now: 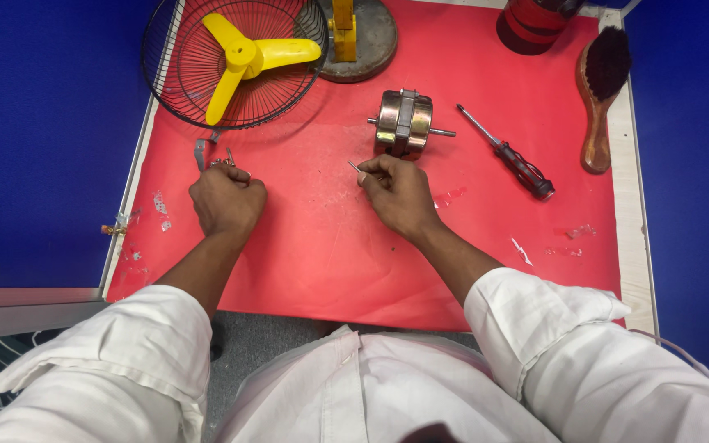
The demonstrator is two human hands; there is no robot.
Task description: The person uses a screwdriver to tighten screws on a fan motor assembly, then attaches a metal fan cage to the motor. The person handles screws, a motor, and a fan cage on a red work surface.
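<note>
Your right hand (pixel 400 193) pinches a thin silver metal screw (pixel 355 166) at centre frame, just below the shiny cylindrical metal motor (pixel 404 123) (shaft ends poking sideways). Your left hand (pixel 226 201) is curled closed over small metal bolts (pixel 225 161), centre left.

There is only 1 view. The camera sits on the person's head and looks almost straight down at the red table (pixel 330 246). It is close. The person's white sleeves fill 6 o'clock, and the table's far edge is at 12 o'clock.
</note>
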